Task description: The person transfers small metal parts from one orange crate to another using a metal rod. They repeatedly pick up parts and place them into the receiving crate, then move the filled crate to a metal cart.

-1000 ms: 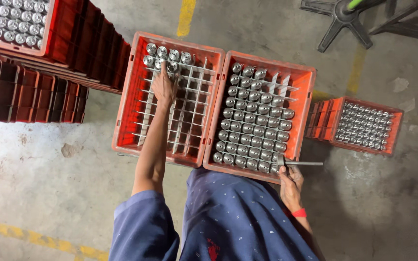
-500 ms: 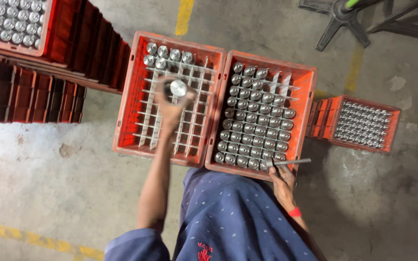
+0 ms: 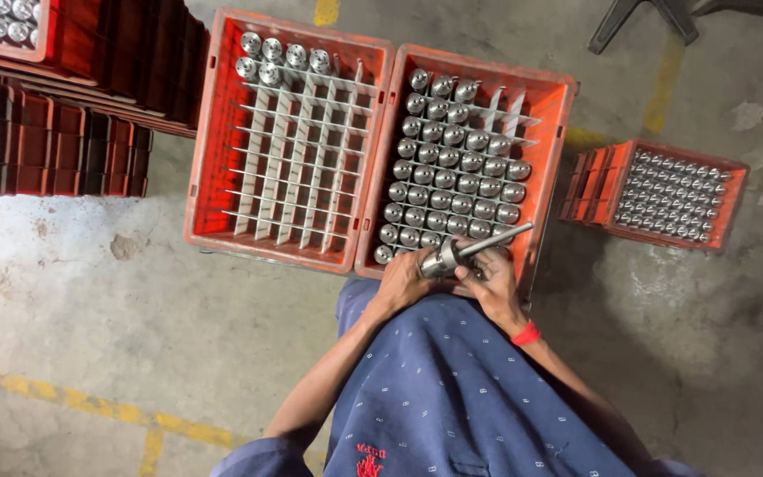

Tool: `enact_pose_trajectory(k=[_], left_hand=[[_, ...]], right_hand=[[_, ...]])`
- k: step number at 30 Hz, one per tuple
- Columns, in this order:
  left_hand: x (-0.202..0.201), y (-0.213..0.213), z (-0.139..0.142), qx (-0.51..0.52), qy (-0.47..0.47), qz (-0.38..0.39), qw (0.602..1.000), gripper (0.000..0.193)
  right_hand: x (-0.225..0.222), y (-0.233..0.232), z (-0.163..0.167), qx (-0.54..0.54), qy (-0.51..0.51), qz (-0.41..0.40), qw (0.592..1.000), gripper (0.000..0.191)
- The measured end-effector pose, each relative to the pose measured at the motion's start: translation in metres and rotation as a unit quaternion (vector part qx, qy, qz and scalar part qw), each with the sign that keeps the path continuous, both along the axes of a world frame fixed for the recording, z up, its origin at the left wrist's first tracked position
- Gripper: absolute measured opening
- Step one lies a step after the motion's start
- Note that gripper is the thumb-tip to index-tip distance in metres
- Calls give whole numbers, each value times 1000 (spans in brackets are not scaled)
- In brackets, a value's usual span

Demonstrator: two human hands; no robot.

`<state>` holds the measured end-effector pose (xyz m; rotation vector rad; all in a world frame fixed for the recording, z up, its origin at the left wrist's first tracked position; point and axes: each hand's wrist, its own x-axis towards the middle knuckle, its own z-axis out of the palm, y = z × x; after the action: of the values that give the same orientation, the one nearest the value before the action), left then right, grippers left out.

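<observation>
My left hand [image 3: 405,280] grips a shiny metal cylinder [image 3: 439,259] over my lap, just below the near edge of the right orange crate [image 3: 551,99]. My right hand [image 3: 491,276] holds a thin metal rod [image 3: 498,238] whose end sits at the cylinder's top. The right crate is nearly full of upright metal cylinders in a white grid. The left orange crate [image 3: 207,159] holds several cylinders only along its far row; the other grid cells are bare.
A smaller orange crate [image 3: 735,208] packed with small metal parts sits on the floor at right. Stacks of dark red crates [image 3: 55,141] stand at left. Chair legs [image 3: 638,18] show at the top. A yellow floor line [image 3: 90,406] runs at lower left.
My left hand lifted a cylinder from the left crate and brought it back to my lap. Both hands now meet on it, with the rod at its top.
</observation>
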<state>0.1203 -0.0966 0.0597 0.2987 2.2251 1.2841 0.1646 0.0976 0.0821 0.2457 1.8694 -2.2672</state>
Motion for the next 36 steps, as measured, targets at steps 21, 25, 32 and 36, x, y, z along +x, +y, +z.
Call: enact_pose_trajectory(k=[21,25,32,36], left_hand=[[-166,131,-54,-113,428,-154,883,84],[-172,145,-50,-75,509,-138,847,84],[-171,79,-19,120,304,108,939,34],[-226,-14,-6,-137,292,226,919,52]], right_hand=[[38,84,-59,-55,-18,-259,964,40],[43,71,-50,-34,-38,-247,968,42],[49,66,-66,-46,-47,-228,971,41],[56,61,-80,-63,-33,-222,972,45]])
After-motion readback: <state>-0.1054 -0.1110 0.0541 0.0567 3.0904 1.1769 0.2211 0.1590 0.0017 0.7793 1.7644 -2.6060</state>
